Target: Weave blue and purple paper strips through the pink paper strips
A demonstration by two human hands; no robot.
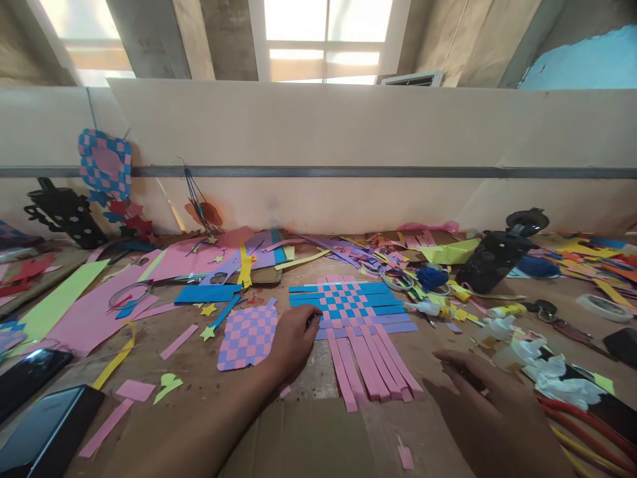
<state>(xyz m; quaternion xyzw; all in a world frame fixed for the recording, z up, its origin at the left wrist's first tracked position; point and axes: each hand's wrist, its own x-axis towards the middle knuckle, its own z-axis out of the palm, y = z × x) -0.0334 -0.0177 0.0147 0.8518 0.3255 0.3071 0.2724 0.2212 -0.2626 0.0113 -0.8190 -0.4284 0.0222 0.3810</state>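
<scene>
A half-woven paper mat point(346, 302) lies on the table ahead of me, its upper part a check of pink and blue strips with a purple strip at the lower edge. Loose pink strips point(371, 365) fan out toward me from it. My left hand point(297, 335) pinches the mat's left edge; its fingertips partly hide the strip ends there. To the right of the pink strips, my right hand point(490, 388) hangs over the table with loosely bent fingers and nothing visible in them. A finished pink-and-purple checked piece point(249, 337) lies just left of my left hand.
Glue bottles point(432, 309), a tape roll point(398, 280) and a tilted black tumbler point(495, 259) stand or lie at right. Red-handled scissors point(587, 425) are near my right wrist. Phones point(47, 431), pink sheets point(107, 305) and paper stars point(208, 333) lie at left. A white partition point(318, 126) rises behind.
</scene>
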